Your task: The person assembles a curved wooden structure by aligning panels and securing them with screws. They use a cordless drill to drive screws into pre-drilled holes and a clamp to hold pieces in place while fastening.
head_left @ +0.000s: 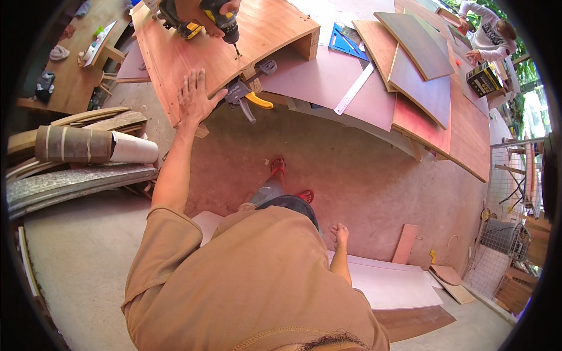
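My left hand (196, 97) lies flat with spread fingers near the edge of a plywood box or cabinet (175, 64). Beside its thumb, a grey clamp (239, 93) with a yellow lever grips the box's near edge. At the top, another person's hand (229, 6) holds a black and yellow drill (221, 20), its bit pointing down at the wood close to that edge. A second power tool (186, 28) with a yellow-marked battery is partly cut off beside it. My right hand (339, 233) hangs low at my side, fingers loosely bent, nothing seen in it.
Stacked boards (418, 88), a blue square (346, 42) and a metal ruler (355, 89) lie on the workbench at right. Another person (492, 32) works beyond. Rolls (88, 145) and sheets fill the left. Pale panels (386, 284) lie behind my right hand.
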`<state>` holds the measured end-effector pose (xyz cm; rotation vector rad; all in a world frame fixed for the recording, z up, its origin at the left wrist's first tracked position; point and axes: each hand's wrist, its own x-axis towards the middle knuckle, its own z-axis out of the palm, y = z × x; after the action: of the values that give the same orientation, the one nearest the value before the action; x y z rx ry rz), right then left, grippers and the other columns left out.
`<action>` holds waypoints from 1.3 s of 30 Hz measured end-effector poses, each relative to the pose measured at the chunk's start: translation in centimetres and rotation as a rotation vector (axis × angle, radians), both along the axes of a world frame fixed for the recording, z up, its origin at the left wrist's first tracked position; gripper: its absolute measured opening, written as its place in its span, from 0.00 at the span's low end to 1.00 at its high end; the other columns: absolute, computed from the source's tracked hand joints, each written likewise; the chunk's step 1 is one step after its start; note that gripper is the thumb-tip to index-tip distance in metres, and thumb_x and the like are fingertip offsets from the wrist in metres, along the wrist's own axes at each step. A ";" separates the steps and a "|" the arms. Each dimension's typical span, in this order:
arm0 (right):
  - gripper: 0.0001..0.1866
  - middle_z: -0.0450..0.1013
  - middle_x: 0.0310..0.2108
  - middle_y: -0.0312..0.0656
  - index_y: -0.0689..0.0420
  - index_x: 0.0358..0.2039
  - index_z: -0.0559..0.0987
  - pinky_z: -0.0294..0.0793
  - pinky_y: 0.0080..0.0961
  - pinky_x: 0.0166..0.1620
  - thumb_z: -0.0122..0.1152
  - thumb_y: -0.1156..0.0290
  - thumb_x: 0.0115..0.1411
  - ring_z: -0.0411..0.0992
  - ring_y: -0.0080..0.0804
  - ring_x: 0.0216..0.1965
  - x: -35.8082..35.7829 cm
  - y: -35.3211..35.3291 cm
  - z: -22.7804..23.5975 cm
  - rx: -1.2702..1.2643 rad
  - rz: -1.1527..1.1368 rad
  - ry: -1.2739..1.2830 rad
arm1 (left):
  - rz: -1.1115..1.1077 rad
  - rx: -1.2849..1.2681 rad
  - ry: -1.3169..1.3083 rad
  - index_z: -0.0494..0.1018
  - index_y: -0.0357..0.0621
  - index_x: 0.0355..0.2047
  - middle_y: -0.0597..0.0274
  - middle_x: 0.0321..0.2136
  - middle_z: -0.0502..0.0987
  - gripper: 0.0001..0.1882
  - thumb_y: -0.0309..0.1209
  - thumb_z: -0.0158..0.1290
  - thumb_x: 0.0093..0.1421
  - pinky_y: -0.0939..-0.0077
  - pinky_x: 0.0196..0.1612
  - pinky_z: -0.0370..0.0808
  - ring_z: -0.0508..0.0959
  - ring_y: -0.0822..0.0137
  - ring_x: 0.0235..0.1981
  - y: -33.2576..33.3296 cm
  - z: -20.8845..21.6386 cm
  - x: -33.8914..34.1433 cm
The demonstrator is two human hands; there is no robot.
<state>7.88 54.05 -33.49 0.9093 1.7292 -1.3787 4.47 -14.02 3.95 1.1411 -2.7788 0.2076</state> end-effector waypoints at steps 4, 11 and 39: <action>0.19 0.81 0.48 0.44 0.52 0.60 0.75 0.83 0.39 0.42 0.57 0.56 0.76 0.81 0.36 0.42 -0.1 -0.3 0.5 0.006 0.006 -0.008 | 0.006 0.008 -0.008 0.52 0.48 0.81 0.48 0.80 0.52 0.57 0.73 0.52 0.64 0.40 0.79 0.50 0.52 0.42 0.80 0.1 0.1 0.0; 0.19 0.81 0.49 0.43 0.51 0.61 0.75 0.83 0.39 0.43 0.56 0.56 0.76 0.81 0.35 0.43 -0.6 -0.8 1.2 0.073 0.003 -0.019 | 0.005 0.001 -0.003 0.51 0.50 0.81 0.49 0.81 0.51 0.58 0.74 0.52 0.63 0.40 0.79 0.50 0.52 0.42 0.80 -0.3 -0.3 0.1; 0.20 0.82 0.49 0.40 0.56 0.59 0.80 0.78 0.27 0.52 0.60 0.55 0.76 0.79 0.28 0.50 -15.2 -22.7 16.4 -0.366 0.528 0.343 | -0.023 -0.029 0.027 0.52 0.50 0.81 0.46 0.80 0.53 0.61 0.76 0.53 0.60 0.37 0.78 0.51 0.52 0.41 0.80 -0.4 -0.5 0.4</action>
<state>-7.37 31.37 -17.09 0.0028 1.7095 -1.4621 4.87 -14.38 3.49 1.0960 -2.7546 0.2278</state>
